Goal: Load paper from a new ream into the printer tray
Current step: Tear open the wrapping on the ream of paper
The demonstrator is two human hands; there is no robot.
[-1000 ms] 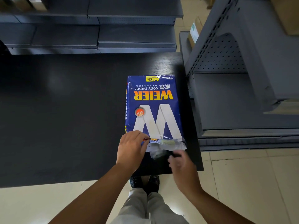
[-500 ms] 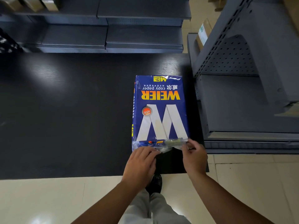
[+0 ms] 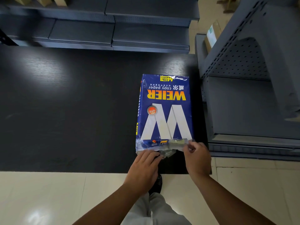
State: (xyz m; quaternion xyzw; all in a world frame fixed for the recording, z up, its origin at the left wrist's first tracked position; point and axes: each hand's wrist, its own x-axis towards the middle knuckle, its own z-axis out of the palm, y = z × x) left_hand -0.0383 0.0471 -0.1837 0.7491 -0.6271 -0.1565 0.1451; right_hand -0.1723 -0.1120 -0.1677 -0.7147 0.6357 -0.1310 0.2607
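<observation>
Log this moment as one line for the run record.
stage: opening wrapper | ream: flat on black table, near end torn | left hand: on wrapper flap | right hand: pinching wrapper corner

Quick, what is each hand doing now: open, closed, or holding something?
Left hand: fingers pressed on the torn wrapper at the ream near end; grip unclear.
Right hand: pinching the wrapper corner.

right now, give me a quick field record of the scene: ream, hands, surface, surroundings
ream: blue paper ream lying flat, print upside down to the camera
wrapper: near end flap crumpled, partly loose
left hand: fingers on the near left corner
right hand: pinching the near right corner
surface: dark table
surroundings: grey shelving to the right
</observation>
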